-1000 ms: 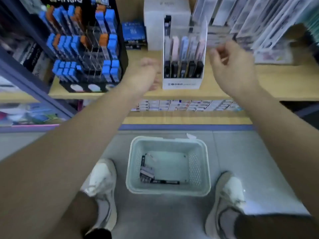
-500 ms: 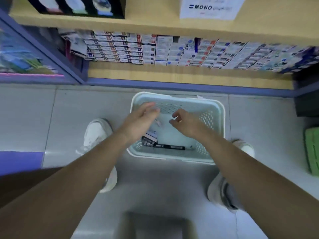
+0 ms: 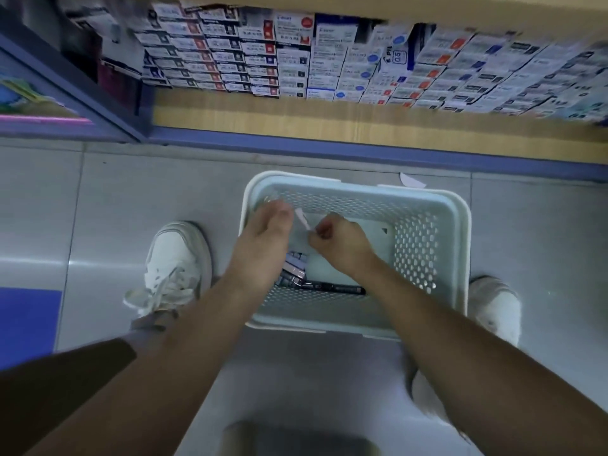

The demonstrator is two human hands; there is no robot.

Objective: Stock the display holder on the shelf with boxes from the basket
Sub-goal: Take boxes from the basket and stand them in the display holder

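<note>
Head view: a second ago both hands were up at the white display holder on the wooden shelf. Since then the gaze has dropped to the grey tiled floor (image 3: 131, 199) and the hands have come down into the pale perforated plastic basket (image 3: 355, 189), which stands between two white sneakers (image 3: 177, 258). The holder is now out of sight, so I judge that one placement is finished and the next pick-up has begun.

The left hand (image 3: 263, 245) reaches toward the basket's far left corner. Its fingers (image 3: 276, 210) are fairly straight and close together, blurred at the tips, and I see nothing held in them. The right hand (image 3: 342, 248) is curled, and its fingers (image 3: 324, 230) appear to pinch the lower end of a narrow pale strip (image 3: 303, 219) that slants up between the two hands. I cannot tell whether this is a slim box seen edge-on or only a slip.

The remaining stock is a small heap of slim grey and dark boxes (image 3: 292, 271) under the left wrist, and one long black box (image 3: 332, 287) lying along the near wall. Little is left, so the stocking looks nearly done.
</note>
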